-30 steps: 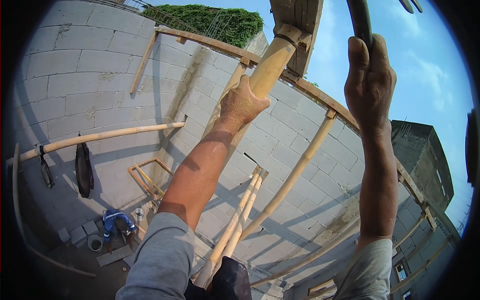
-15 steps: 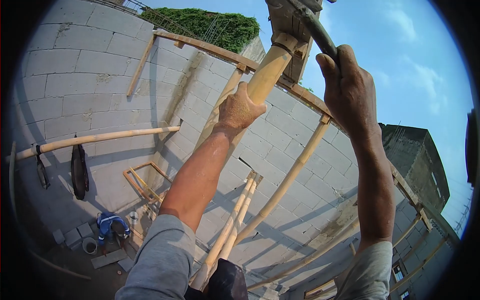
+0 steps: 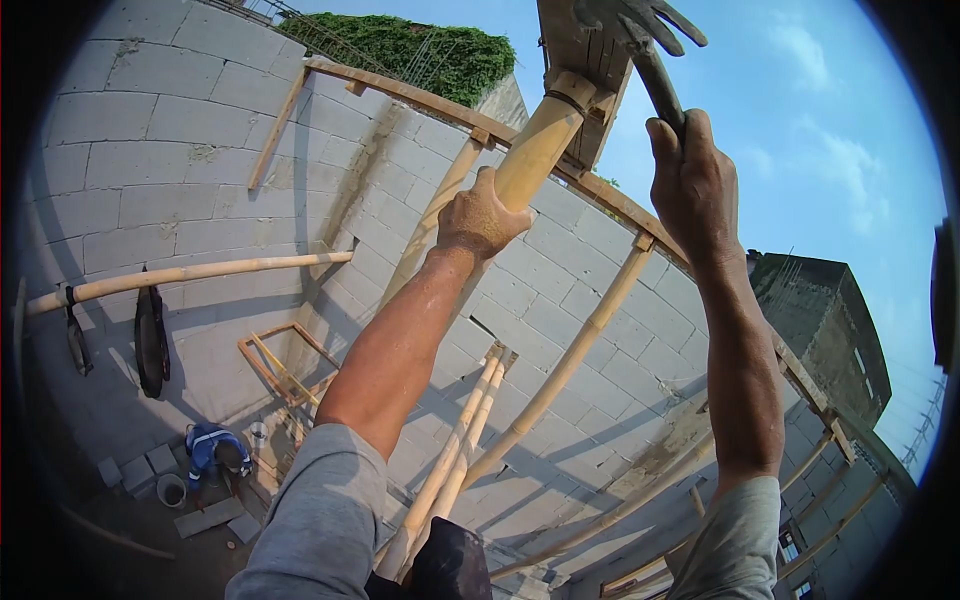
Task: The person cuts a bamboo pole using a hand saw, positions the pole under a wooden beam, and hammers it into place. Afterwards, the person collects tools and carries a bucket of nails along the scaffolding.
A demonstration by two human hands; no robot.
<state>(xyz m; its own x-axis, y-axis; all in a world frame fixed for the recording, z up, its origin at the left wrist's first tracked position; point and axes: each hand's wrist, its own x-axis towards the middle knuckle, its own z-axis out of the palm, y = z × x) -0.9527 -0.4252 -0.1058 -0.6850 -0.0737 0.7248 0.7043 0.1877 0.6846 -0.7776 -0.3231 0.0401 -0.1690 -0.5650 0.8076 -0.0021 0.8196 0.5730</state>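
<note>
My left hand (image 3: 484, 218) is wrapped round a thick bamboo pole (image 3: 541, 140) that slants upward in front of me. At its top, a dark band circles the pole just under a wooden board (image 3: 595, 65). Raised at the upper right, my right hand (image 3: 694, 190) is closed on the handle of a claw hammer (image 3: 660, 88). The hammer's forked claw shows near the top edge of the view, and its head overlaps the board. Part of the pole below my left hand is hidden behind my forearm.
Several bamboo props (image 3: 570, 375) lean against the grey block wall (image 3: 150, 185), under a long timber rail (image 3: 420, 98). Dark bags (image 3: 152, 340) hang from a horizontal bamboo pole (image 3: 200, 272). Far below, a person in blue (image 3: 215, 450) crouches beside a bucket (image 3: 172, 490) and blocks.
My right hand and the hammer have come down slightly, bringing the claw into fuller view. My left hand keeps its hold on the bamboo pole.
</note>
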